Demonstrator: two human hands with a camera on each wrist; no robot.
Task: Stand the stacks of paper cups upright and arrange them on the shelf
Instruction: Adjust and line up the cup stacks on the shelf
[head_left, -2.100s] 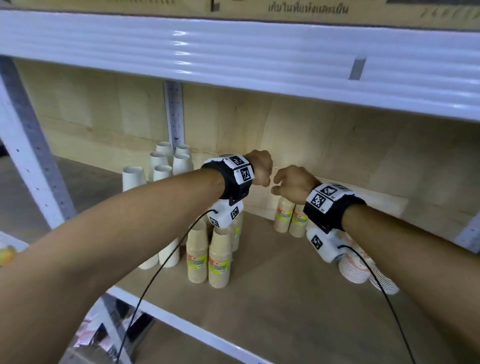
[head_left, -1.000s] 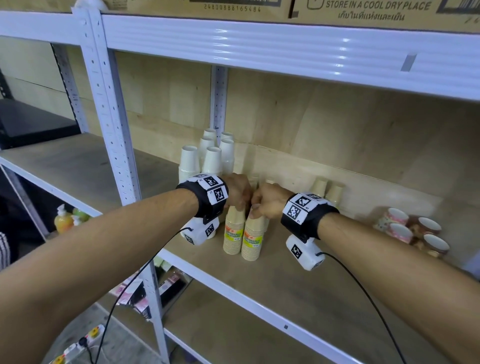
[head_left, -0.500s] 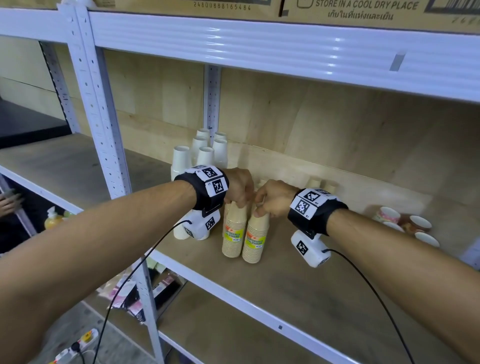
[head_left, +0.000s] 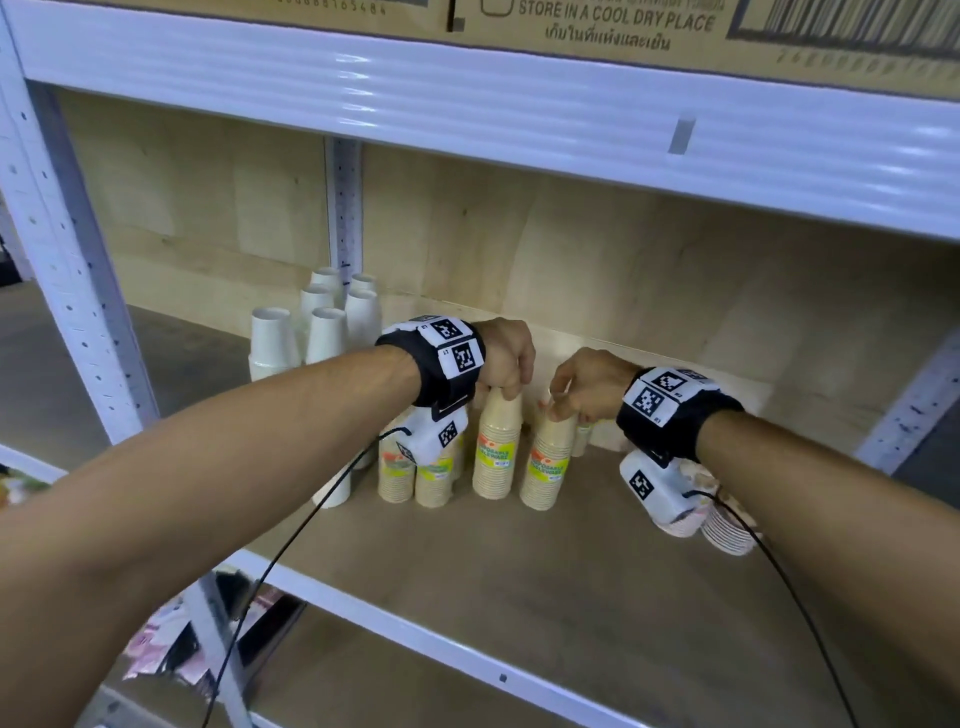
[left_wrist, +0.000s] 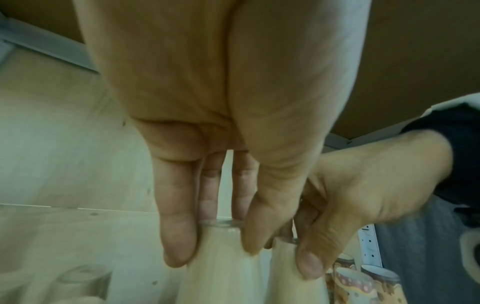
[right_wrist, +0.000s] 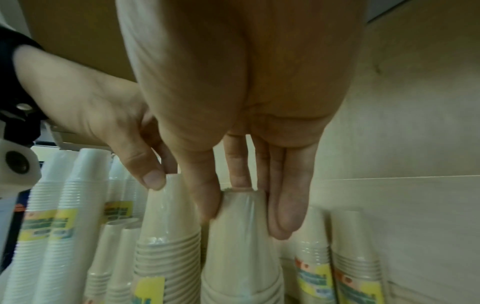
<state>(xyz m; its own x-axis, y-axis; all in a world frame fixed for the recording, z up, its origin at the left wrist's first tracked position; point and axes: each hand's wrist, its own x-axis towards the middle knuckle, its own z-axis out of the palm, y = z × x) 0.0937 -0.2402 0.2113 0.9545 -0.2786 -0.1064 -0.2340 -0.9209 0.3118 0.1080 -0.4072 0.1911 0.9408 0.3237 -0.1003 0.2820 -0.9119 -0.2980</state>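
Note:
Two tan paper cup stacks with yellow-green labels stand upright, upside down, side by side on the wooden shelf (head_left: 519, 577). My left hand (head_left: 506, 387) pinches the top of the left stack (head_left: 496, 452); in the left wrist view my left hand (left_wrist: 215, 246) has thumb and fingers round that stack (left_wrist: 223, 267). My right hand (head_left: 558, 410) pinches the top of the right stack (head_left: 545, 462); in the right wrist view my right hand (right_wrist: 245, 218) grips the same stack (right_wrist: 241, 246). Two more tan stacks (head_left: 415, 478) stand just to the left.
White cup stacks (head_left: 322, 332) stand at the back left by the upright post (head_left: 78, 291). Patterned cup stacks (head_left: 727, 530) lie on their sides at the right, under my right wrist. More tan stacks (right_wrist: 350, 267) stand by the back wall. The upper shelf rail (head_left: 519, 114) hangs close overhead.
Both hands have stayed on the tops of the two tan stacks. The stacks now stand a little apart, beside the other tan pair, and the view has shifted left.

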